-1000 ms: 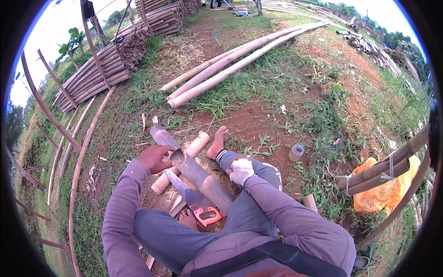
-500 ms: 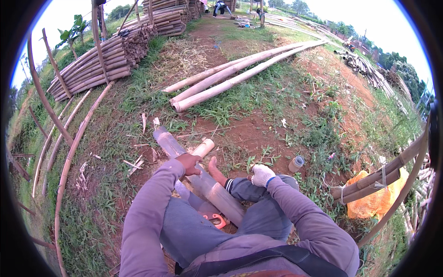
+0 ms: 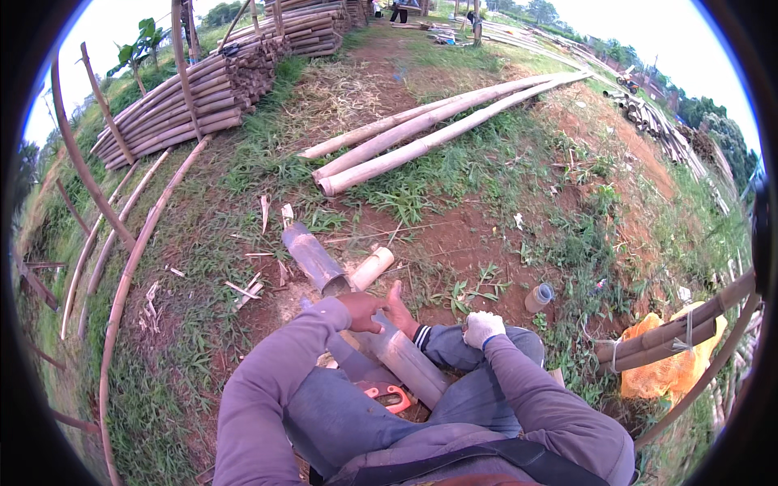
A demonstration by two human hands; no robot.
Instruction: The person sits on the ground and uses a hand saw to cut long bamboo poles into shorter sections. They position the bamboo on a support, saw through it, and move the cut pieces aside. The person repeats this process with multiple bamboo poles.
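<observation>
I sit on bare earth with a pale bamboo section (image 3: 405, 362) lying under my raised leg. My left hand (image 3: 361, 312), bare, curls over the section's far end, next to my bare foot (image 3: 399, 310). My right hand (image 3: 484, 326) wears a white glove, is closed in a fist and rests on my knee, holding nothing. A darker cut bamboo piece (image 3: 312, 257) lies just beyond my left hand, its open end toward me. A short pale offcut (image 3: 371, 269) lies beside it. A saw with an orange handle (image 3: 387, 394) lies between my legs.
Three long bamboo poles (image 3: 421, 142) lie across the grass ahead. Stacked poles (image 3: 194, 101) sit at the upper left, thin poles (image 3: 121, 267) along the left. An orange sack (image 3: 660, 368) and tied poles (image 3: 681, 324) are at right, a small jar (image 3: 538, 296) nearby.
My right hand has moved from beside the bamboo up onto my knee. My left hand has stayed on the bamboo's end. The view has shifted upward a little.
</observation>
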